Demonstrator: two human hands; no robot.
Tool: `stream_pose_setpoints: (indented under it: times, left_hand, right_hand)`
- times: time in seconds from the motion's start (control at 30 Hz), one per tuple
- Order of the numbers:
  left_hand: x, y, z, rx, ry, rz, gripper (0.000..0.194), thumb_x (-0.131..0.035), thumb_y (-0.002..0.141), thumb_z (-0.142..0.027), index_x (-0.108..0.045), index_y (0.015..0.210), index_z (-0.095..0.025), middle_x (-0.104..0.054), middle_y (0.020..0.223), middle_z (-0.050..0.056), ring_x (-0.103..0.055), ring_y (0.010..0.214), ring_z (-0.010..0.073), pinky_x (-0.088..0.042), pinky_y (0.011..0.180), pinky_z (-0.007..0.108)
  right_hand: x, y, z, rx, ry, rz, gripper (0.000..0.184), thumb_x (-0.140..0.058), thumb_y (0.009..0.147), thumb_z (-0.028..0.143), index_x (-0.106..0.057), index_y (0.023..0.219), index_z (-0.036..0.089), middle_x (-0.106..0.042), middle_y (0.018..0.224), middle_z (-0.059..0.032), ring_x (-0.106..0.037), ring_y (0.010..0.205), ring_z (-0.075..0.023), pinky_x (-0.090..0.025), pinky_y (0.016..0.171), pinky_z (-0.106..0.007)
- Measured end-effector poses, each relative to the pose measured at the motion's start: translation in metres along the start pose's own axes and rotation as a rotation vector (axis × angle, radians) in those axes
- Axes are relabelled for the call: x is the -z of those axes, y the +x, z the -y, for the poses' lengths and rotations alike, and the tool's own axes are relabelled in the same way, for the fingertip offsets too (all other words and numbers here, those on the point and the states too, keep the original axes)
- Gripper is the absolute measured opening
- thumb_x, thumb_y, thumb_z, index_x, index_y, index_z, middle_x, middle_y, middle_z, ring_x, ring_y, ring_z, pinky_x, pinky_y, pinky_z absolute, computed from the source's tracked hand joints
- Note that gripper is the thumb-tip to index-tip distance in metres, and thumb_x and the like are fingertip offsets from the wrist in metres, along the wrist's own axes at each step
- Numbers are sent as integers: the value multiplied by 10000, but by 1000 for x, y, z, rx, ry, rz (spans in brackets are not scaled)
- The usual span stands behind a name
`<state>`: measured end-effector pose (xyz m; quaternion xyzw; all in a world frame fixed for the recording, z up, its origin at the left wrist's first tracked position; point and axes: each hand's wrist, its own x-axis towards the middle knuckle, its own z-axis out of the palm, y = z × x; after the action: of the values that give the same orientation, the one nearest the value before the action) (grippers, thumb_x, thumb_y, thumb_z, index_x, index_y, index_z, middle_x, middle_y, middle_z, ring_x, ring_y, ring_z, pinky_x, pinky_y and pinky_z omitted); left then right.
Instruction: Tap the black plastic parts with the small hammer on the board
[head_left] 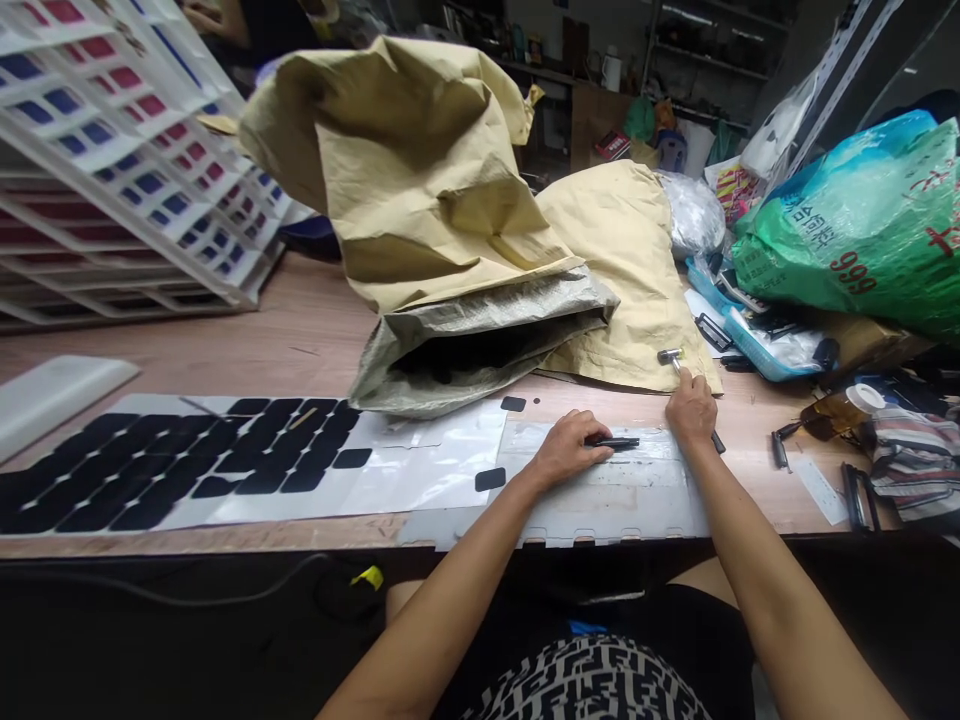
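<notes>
My left hand (568, 447) rests on a grey sheet (600, 495) at the table's front edge, fingers curled round a thin black bar-shaped part (613, 441) that lies flat. My right hand (691, 412) is closed round the handle of a small hammer (671, 357), whose metal head points up toward the tan sacks. A black end of the handle shows below that hand. Two loose black pads (490, 479) (513, 404) lie just left of my left hand.
A long white sheet (420, 470) with several rows of black pads (172, 460) runs along the left. Large tan paper sacks (420, 180) stand behind. Stacked white trays (112, 150) fill the far left; plastic bags (862, 220) and tools crowd the right.
</notes>
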<state>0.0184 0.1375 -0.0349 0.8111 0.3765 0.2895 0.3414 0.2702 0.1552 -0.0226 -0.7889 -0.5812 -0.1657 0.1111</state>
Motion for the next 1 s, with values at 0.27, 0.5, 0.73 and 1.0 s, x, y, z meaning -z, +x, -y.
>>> stream_pose_setpoints:
  times: [0.27, 0.5, 0.73, 1.0]
  left_hand:
    - [2, 0, 0, -6, 27, 1, 142, -713, 780, -243, -749, 916, -221, -623, 846, 23, -538, 857, 193, -434, 791, 327]
    - [2, 1, 3, 11, -48, -6, 124, -745, 781, -245, -764, 900, -218, -611, 828, 9, -542, 853, 174, -433, 790, 307]
    - [1, 1, 3, -29, -21, -3, 41, -725, 794, -222, -754, 823, -215, -578, 789, 2, -517, 819, 163, -417, 814, 310]
    - [0, 2, 4, -30, -21, -1, 120, -712, 799, -245, -781, 896, -243, -587, 793, 7, -515, 820, 171, -419, 822, 317]
  right_hand:
    - [56, -18, -3, -129, 549, 98, 461, -443, 916, 212, -578, 1356, 195, -654, 969, -71, -580, 821, -194, -463, 746, -303]
    - [97, -114, 9, 156, 872, 226, 448, -512, 946, 307, -590, 1384, 249, -714, 1146, -65, -670, 973, -189, -545, 920, -360]
    - [93, -135, 26, 280, 846, 210, 455, -449, 977, 223, -564, 1415, 261, -670, 1288, -67, -630, 1183, -190, -518, 1040, -373]
    - [93, -134, 21, 257, 784, 201, 464, -427, 981, 216, -552, 1425, 270, -675, 1252, -69, -637, 1160, -191, -521, 1034, -369]
